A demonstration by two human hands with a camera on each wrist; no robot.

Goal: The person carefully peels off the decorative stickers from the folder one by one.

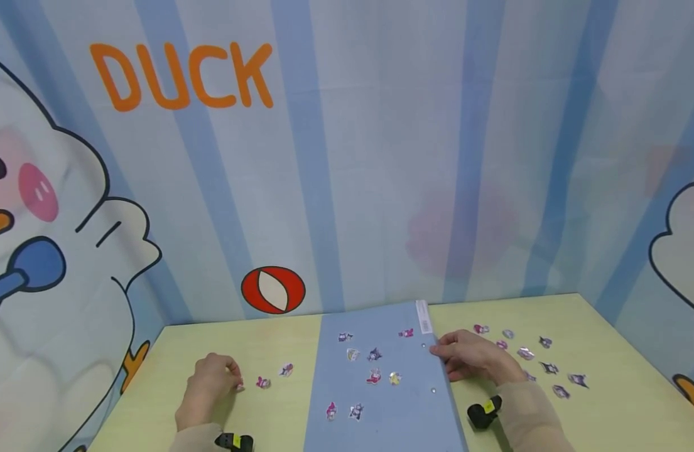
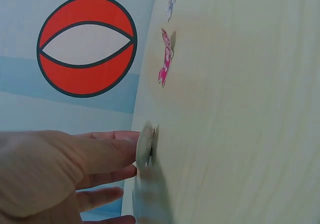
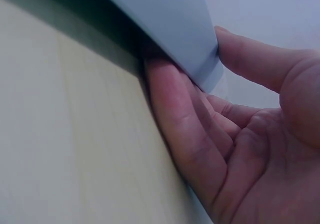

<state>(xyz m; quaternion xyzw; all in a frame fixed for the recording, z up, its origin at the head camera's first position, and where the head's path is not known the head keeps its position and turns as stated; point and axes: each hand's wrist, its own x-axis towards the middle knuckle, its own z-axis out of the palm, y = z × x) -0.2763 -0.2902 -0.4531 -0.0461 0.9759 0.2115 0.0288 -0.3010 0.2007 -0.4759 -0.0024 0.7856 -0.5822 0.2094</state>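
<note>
On the table lies a blue folder with a white label strip and several small cartoon stickers on its cover. My right hand grips the folder's right edge, the thumb on top. In the right wrist view, fingers of that hand reach under the blue folder edge, which is lifted off the table. To the left of the folder, my left hand pinches a small pale sticker between thumb and fingers, low over the table. Its printed face is hidden from the left wrist view.
Two loose stickers, one pink and one purplish, lie between my left hand and the folder. Several more stickers are scattered on the right of the pale wooden table. A printed duck curtain stands behind.
</note>
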